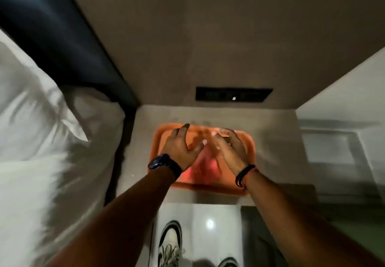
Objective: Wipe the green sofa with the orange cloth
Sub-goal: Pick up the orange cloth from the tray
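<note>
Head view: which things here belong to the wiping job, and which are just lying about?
For the job: orange cloth on the orange tray, left hand, right hand.

Lying about: white pillow, black wall panel, shoes.

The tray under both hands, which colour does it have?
Orange; the tray shows only in the head view, somewhat blurred.

- Beige wall (208, 26) at the far side, with a dark switch panel (233, 94).
- Bed (31, 162) with white pillow (31, 99) on the left, against a dark headboard (52, 26).
- Glossy white floor (208, 225) near, reflecting a light.
</note>
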`<act>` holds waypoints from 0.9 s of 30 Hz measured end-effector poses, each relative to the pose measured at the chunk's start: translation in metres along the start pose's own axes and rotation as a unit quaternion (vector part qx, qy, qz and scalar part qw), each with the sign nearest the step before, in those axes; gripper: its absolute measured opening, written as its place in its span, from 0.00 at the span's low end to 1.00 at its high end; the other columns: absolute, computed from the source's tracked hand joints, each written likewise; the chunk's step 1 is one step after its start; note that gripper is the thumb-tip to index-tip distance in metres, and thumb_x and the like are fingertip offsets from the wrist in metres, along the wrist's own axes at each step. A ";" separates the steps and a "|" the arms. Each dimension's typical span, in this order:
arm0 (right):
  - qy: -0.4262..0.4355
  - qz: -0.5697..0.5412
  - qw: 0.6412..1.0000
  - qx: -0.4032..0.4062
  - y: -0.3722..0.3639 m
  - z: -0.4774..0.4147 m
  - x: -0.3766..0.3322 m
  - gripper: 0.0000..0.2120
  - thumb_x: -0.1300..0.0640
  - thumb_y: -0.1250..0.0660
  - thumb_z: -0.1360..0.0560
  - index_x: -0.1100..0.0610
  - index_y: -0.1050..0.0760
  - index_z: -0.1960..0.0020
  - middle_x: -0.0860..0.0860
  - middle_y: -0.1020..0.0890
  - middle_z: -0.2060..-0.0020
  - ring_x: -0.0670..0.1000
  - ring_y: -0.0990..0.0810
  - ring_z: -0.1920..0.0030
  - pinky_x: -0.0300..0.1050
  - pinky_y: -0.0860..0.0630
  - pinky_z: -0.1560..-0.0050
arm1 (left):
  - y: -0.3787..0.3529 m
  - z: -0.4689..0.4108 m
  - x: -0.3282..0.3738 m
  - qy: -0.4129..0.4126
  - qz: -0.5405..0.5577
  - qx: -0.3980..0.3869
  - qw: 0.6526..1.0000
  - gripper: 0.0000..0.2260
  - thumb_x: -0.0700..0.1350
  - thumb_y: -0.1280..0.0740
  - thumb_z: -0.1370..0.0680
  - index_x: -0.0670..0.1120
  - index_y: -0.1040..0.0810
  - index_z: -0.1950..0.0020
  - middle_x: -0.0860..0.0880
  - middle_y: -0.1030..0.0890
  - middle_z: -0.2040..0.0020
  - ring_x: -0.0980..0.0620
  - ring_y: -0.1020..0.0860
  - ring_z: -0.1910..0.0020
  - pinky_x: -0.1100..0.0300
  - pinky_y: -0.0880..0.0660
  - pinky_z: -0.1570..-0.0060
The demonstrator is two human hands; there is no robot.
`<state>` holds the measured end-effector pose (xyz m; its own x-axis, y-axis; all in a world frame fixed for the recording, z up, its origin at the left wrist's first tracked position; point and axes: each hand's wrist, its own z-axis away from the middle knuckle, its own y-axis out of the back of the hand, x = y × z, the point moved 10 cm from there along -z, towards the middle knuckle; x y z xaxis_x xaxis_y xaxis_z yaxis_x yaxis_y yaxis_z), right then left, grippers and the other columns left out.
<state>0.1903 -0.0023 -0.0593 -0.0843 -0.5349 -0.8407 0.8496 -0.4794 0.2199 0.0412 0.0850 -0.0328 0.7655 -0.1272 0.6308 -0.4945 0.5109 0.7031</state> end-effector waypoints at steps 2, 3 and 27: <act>-0.008 0.030 0.999 0.014 -0.014 -0.024 0.041 0.13 0.45 0.31 0.29 0.50 0.25 0.48 0.51 0.19 0.53 0.51 0.22 0.52 0.50 0.26 0.48 | -0.036 -0.013 -0.037 0.034 0.014 -0.017 0.999 0.32 0.59 0.34 0.28 0.45 0.36 0.28 0.40 0.29 0.33 0.40 0.29 0.36 0.52 0.33 0.36; -0.011 0.050 0.998 0.026 -0.018 -0.033 0.061 0.13 0.47 0.30 0.29 0.52 0.25 0.48 0.51 0.19 0.53 0.51 0.21 0.51 0.48 0.26 0.48 | -0.053 -0.016 -0.058 0.059 0.017 -0.024 0.998 0.31 0.57 0.34 0.27 0.45 0.36 0.28 0.39 0.29 0.34 0.38 0.29 0.37 0.50 0.32 0.36; 0.008 -0.151 0.979 0.135 0.195 0.044 0.042 0.07 0.67 0.30 0.33 0.63 0.21 0.54 0.55 0.20 0.63 0.51 0.22 0.64 0.41 0.26 0.65 | -0.116 0.028 0.164 -0.079 0.176 -0.048 0.980 0.19 0.38 0.29 0.29 0.45 0.27 0.39 0.52 0.24 0.58 0.63 0.26 0.67 0.72 0.28 0.66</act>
<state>0.3299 -0.1485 -0.0301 -0.3002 -0.3296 -0.8951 0.6183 -0.7818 0.0805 0.2130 -0.0192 -0.0017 0.4775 -0.0561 0.8768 -0.6689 0.6238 0.4042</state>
